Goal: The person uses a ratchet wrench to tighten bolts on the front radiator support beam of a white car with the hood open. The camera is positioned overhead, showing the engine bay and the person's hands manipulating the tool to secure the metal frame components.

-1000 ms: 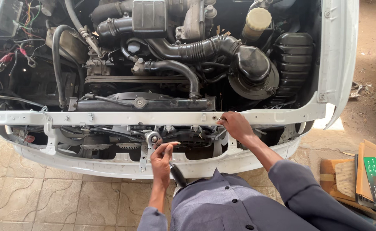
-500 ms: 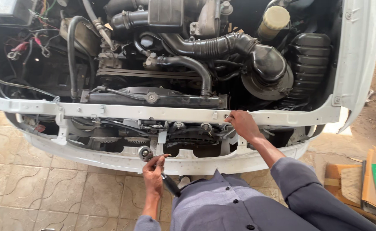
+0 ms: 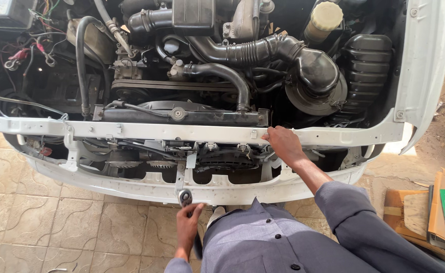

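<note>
Left hand [image 3: 188, 222] closed round a ratchet wrench [image 3: 185, 197], chrome round head up against the lower edge of the white front bumper panel [image 3: 131, 188], dark handle mostly hidden under the hand. Right hand [image 3: 282, 143] rested flat, fingers loosely spread, on the white upper crossmember [image 3: 146, 132], gripping nothing. Crossmember: long painted sheet-metal strip, running edge to edge across the bay, small holes and tabs along it. Narrow gap between crossmember and bumper panel, packed with brackets, fan blades and wiring; little room there. Black radiator top tank [image 3: 182, 115] sat just behind the crossmember, smooth curved hose [image 3: 227, 78] rising from it. Ribbed black intake duct [image 3: 252, 50] led to a round air-cleaner housing [image 3: 316, 73]. Patterned beige floor tiles [image 3: 55, 227] left of the body gave open room; cardboard boxes [image 3: 425, 212] crowded the right.
</note>
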